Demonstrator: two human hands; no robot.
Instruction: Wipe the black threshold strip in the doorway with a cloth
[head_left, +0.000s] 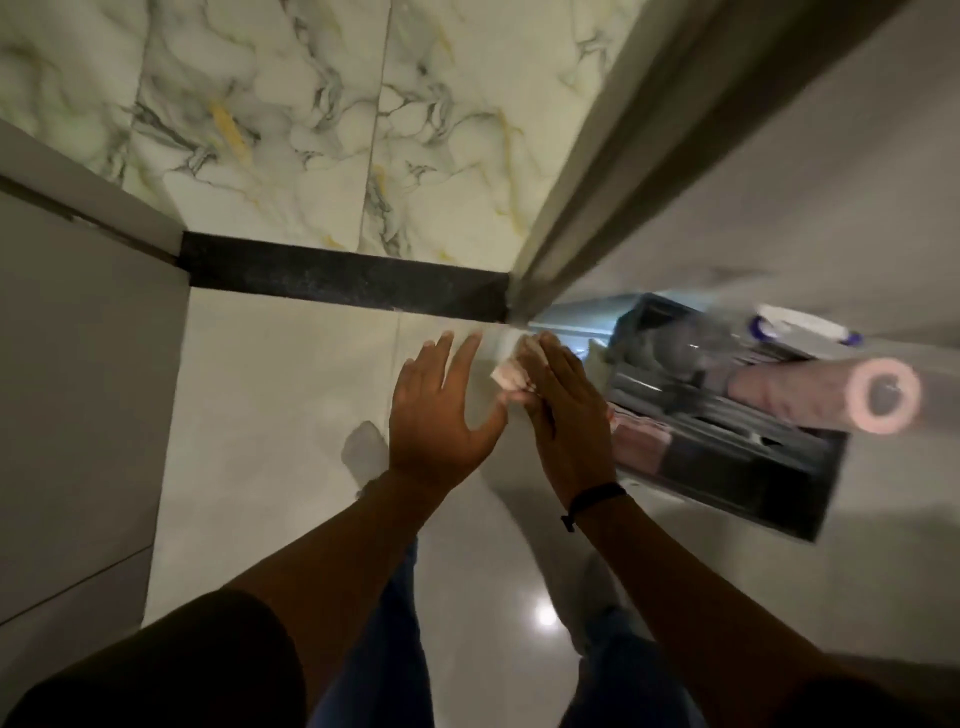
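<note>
The black threshold strip (343, 275) runs across the doorway floor from the left jamb to the door edge on the right. A small pale cloth (511, 371) sits between my hands, above the pale tile and just short of the strip's right end. My right hand (563, 415) holds the cloth, fingers stretched forward over it, a dark band on the wrist. Beside it on the left, my left hand (441, 410) is spread flat with fingers apart, its thumb near the cloth.
Marbled tiles (291, 130) lie beyond the strip. A door or frame edge (613, 166) slants up on the right. A recessed wall shelf (727, 415) at the right holds a pink roll (878, 395) and bottles. A grey wall (78, 389) stands left.
</note>
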